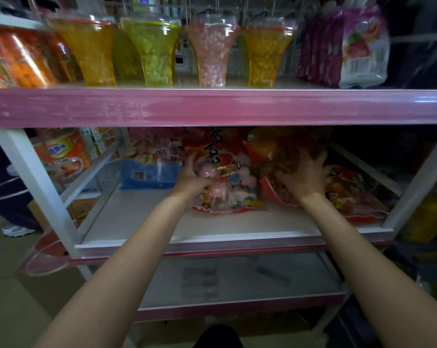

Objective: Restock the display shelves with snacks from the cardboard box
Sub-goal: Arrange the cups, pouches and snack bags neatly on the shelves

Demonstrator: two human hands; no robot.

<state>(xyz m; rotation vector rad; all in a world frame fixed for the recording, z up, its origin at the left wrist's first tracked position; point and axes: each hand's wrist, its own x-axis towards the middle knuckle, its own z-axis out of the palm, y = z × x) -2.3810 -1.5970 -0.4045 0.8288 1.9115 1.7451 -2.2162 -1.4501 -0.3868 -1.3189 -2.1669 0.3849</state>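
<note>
Glossy, crinkled plastic film is seen on the red snack bag [222,172] and on the orange bag [282,156] beside it. The shelf board [142,217] looks smooth and matt, pale like painted metal. A shiny pink plastic strip [212,106] is fitted along the upper shelf edge. Clear, hard, glossy plastic is shown by the flared candy containers [159,51] above. The white frame post [34,182] appears smooth and painted.
</note>
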